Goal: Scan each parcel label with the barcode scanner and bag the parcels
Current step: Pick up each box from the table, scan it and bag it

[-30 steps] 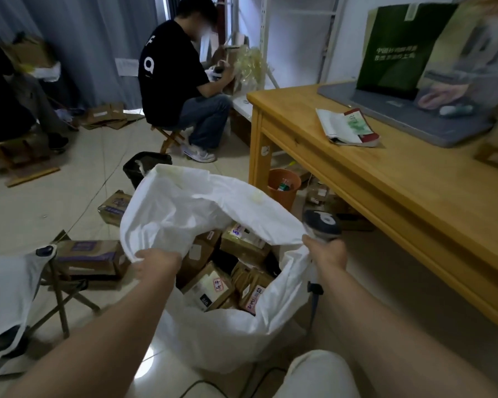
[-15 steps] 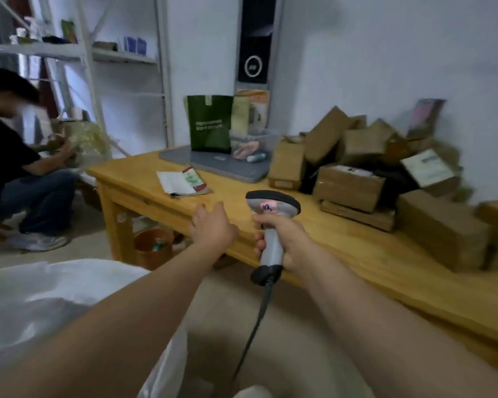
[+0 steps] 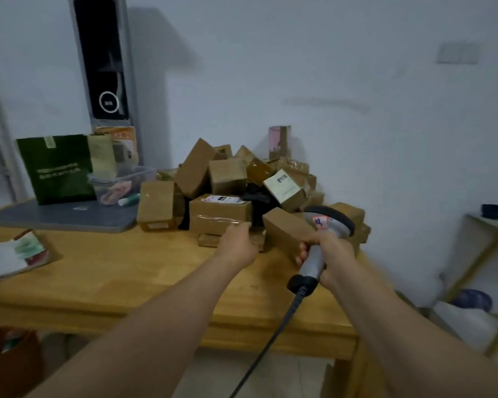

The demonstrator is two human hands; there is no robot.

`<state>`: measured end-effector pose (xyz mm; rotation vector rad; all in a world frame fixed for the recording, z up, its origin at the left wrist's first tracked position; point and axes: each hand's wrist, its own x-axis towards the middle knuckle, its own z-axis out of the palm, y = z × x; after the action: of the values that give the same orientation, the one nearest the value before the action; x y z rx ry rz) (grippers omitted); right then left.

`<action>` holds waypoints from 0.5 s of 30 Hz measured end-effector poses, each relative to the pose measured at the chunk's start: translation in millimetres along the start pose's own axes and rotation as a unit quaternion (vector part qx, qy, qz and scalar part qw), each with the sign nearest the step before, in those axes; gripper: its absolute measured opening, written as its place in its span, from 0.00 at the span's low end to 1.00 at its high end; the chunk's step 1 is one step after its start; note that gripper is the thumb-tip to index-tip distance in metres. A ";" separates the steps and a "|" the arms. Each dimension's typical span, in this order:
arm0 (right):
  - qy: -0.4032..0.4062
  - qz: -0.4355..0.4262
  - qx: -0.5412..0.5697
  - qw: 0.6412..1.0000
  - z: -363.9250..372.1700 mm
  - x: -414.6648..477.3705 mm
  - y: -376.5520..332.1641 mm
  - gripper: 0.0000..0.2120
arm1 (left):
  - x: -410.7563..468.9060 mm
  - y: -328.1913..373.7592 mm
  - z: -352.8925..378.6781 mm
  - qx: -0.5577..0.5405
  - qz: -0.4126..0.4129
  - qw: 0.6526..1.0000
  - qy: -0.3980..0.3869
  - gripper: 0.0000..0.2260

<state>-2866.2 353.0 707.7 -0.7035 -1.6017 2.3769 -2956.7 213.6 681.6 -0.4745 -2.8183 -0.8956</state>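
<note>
A heap of brown cardboard parcels [image 3: 227, 179] lies on the wooden table [image 3: 127, 271] against the wall, some with white labels showing. My left hand [image 3: 237, 245] reaches over the table to the heap's front, fingers loosely bent, holding nothing, its fingertips at a low taped box [image 3: 213, 222]. My right hand [image 3: 332, 254] grips the handle of the grey barcode scanner [image 3: 327, 222], whose black cable hangs down past the table edge. A tilted plain parcel [image 3: 285, 228] sits between my two hands, just left of the scanner head. No bag is in view.
On the table's left stand a green paper bag [image 3: 58, 168], a clear plastic bin [image 3: 121, 182] and a grey flat laptop [image 3: 61, 216]; an open booklet [image 3: 12, 254] lies nearer. An orange bin [image 3: 9, 357] sits under the table. A low shelf [image 3: 486, 268] stands at right.
My view swung up from the white floor bag to the table. My left hand let go of the bag's rim and reached to the parcel heap. My right hand kept the scanner.
</note>
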 end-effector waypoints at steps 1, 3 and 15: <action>0.012 -0.003 0.012 1.000 -11.1 5.0 -2.2 0.07 | 7.4 12.2 10.1 0.017 0.033 0.999 -0.012 0.23; 0.021 0.001 0.032 0.999 -30.7 14.4 -3.3 0.07 | 19.2 37.3 28.8 0.079 0.108 0.990 -0.047 0.23; 0.064 -0.029 0.043 0.997 -84.2 50.2 12.6 0.05 | 56.5 83.6 79.5 0.315 0.353 0.881 -0.005 0.28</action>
<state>-2867.8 437.6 656.7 -0.7643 -1.4393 2.2945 -2984.8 338.8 675.1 -1.2459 -2.4003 0.1648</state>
